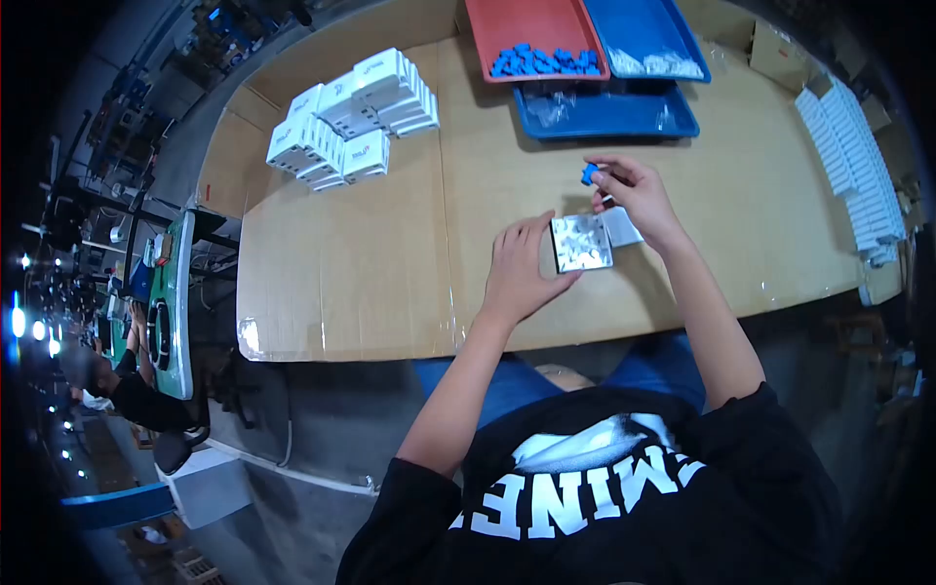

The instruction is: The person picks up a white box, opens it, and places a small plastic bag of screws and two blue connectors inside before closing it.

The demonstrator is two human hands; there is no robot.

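Note:
In the head view a small open box [582, 243] lies on the cardboard-covered table, with shiny silvery content filling it. Its white flap [622, 226] extends to the right. My left hand [524, 265] grips the box at its left side, the thumb along the near edge and the fingers toward the far corner. Just above the flap, my right hand [629, 195] pinches a small blue piece [589, 174] between thumb and fingertips. What exact kind of part the blue piece is, I cannot make out.
A red tray [541, 24] holds several blue pieces. Beside it a blue tray [648, 24] contains clear or white small parts, above another blue tray [604, 115]. Stacked white boxes [366, 153] stand left, and rows of white boxes [853, 171] right. A person [136, 385] works far left.

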